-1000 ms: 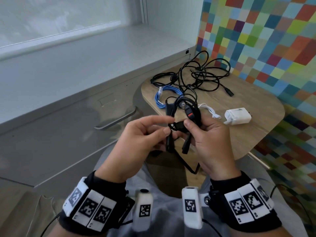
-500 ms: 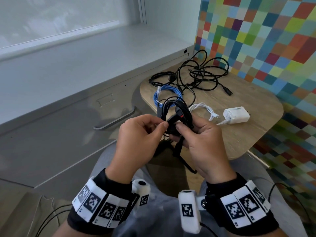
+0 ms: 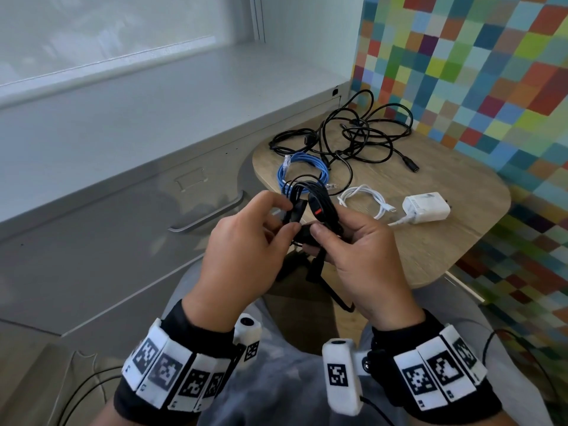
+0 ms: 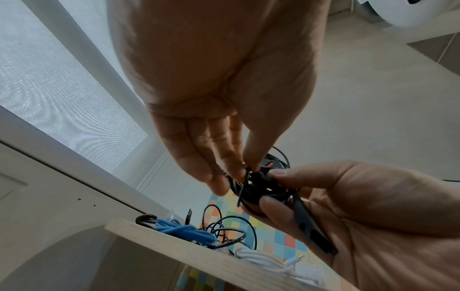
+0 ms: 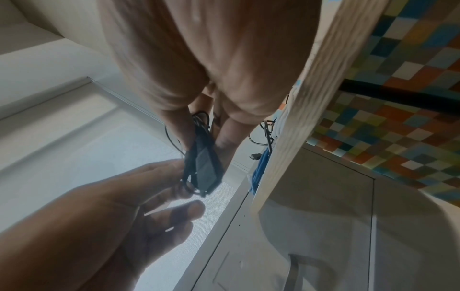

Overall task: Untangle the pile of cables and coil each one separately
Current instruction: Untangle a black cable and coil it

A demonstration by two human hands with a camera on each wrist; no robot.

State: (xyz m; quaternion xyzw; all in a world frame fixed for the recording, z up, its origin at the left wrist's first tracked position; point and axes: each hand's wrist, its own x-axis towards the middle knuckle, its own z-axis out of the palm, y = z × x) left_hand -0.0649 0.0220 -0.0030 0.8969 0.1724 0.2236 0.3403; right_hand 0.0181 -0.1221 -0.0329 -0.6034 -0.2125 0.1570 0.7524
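Both hands hold a coiled black cable [image 3: 319,207] with a red-marked plug above my lap, just in front of the small wooden table [image 3: 445,241]. My right hand [image 3: 353,253] grips the coil, thumb on top. My left hand [image 3: 264,238] pinches a thin black strap [image 4: 242,185] at the coil's left side between thumb and fingers. A flat black plug end [image 5: 206,167] hangs below the coil. On the table lie a tangled pile of black cables [image 3: 362,139], a coiled blue cable [image 3: 302,170] and a coiled white cable [image 3: 365,199].
A white charger brick [image 3: 425,207] lies on the table right of the white cable. A grey cabinet with a metal handle [image 3: 209,215] stands to the left under a window sill. A wall of coloured tiles [image 3: 491,72] borders the table on the right.
Both hands have drawn the black coil closer together and slightly lower. The left thumb and fingers have closed onto the strap at the coil.
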